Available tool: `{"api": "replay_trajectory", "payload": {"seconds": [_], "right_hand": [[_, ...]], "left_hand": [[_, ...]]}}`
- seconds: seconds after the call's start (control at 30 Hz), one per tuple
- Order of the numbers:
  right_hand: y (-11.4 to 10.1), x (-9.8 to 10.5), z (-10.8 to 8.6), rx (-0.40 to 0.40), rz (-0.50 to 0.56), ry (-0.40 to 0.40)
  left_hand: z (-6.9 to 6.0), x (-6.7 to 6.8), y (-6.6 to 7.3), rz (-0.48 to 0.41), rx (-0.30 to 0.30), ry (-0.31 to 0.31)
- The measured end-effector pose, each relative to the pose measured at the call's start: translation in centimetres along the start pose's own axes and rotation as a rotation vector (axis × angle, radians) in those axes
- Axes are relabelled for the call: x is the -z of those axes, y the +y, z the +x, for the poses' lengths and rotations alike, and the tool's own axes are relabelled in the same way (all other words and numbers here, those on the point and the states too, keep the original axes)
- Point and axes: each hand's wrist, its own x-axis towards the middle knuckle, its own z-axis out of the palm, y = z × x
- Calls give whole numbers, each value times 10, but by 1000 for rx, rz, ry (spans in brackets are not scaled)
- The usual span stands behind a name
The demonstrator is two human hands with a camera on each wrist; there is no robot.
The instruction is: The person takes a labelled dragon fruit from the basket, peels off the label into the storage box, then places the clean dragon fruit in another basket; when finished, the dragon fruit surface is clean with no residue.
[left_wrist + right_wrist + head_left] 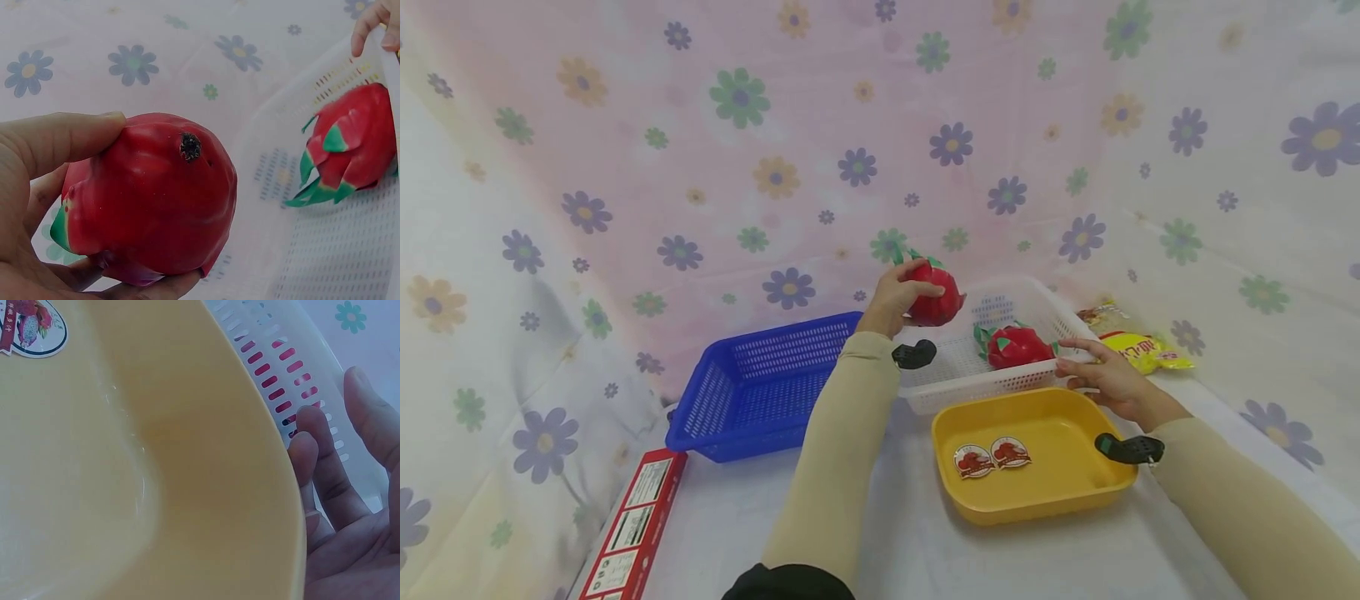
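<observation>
My left hand [889, 303] grips a red dragon fruit [938, 298] with green-tipped scales, raised above the left side of the white basket [973, 385]. In the left wrist view, the thumb lies over the top of this dragon fruit [156, 200] and fingers curl beneath; its dark stem end faces the camera. A second dragon fruit [1017, 347] lies inside the white basket. My right hand [1108, 382] is at that basket's front right corner, fingers loosely bent and holding nothing. The right wrist view has its fingertips [314, 422] beside the slotted wall; whether they touch it I cannot tell.
A yellow tray [1060, 479] with two round stickers [992, 457] stands in front of the white basket. To the left are a blue basket [778, 396] and a long red box [634, 525]. Snack bags [1138, 350] lie at the right, and a flowered curtain [820, 125] hangs behind.
</observation>
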Motion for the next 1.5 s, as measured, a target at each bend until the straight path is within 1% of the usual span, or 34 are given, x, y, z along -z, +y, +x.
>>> {"api": "replay_trajectory", "payload": {"seconds": [0.33,0.63,0.83,1.23,1.4,1.5], "right_hand": [[1,0,3,-10,-27,15],[1,0,2,-1,-18,14],[-1,-1,0,-1,-12,2],[0,0,-1,1,-11,-2],[1,1,1,0,-23,8],[1,2,0,4,-23,4]], "left_hand": [[-1,0,-7,27,20,6],[2,0,-17,32,49,15],[3,0,-23,45,63,2],[5,-2,-35,85,86,1],[4,-5,-37,99,78,-5],[3,-8,-39,102,73,2]]}}
